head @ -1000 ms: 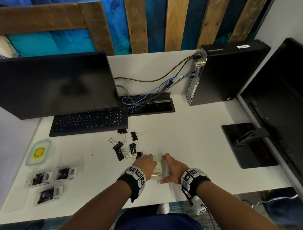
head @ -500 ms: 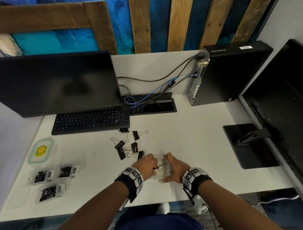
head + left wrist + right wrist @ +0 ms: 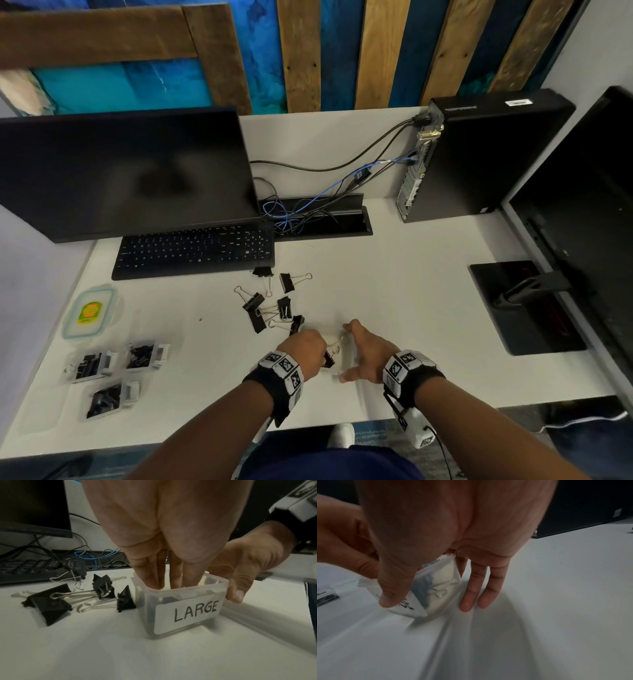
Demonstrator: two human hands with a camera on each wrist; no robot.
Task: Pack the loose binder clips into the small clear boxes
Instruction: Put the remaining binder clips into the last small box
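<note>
A small clear box [image 3: 187, 615] labelled LARGE stands near the desk's front edge [image 3: 337, 368]. My left hand [image 3: 320, 354] pinches a black binder clip [image 3: 329, 358] at the box's mouth. In the left wrist view that hand's fingers [image 3: 154, 577] reach down inside the box, and dark clips show through its wall. My right hand [image 3: 356, 354] holds the box [image 3: 440, 582], thumb [image 3: 390, 596] on the label face and fingers behind it. Several loose binder clips [image 3: 270, 305] lie just left of the box [image 3: 51, 604].
Three filled clear boxes [image 3: 109, 373] and a lidded container [image 3: 90, 313] sit at the front left. A keyboard [image 3: 195, 250] and monitor [image 3: 126, 171] stand behind the clips. A cable tray [image 3: 318, 219], a PC tower [image 3: 486, 154] and a second monitor's base [image 3: 524, 305] lie further right.
My left hand has shifted right over the box and lowered its fingers and the clip into the mouth. The right hand stays on the box.
</note>
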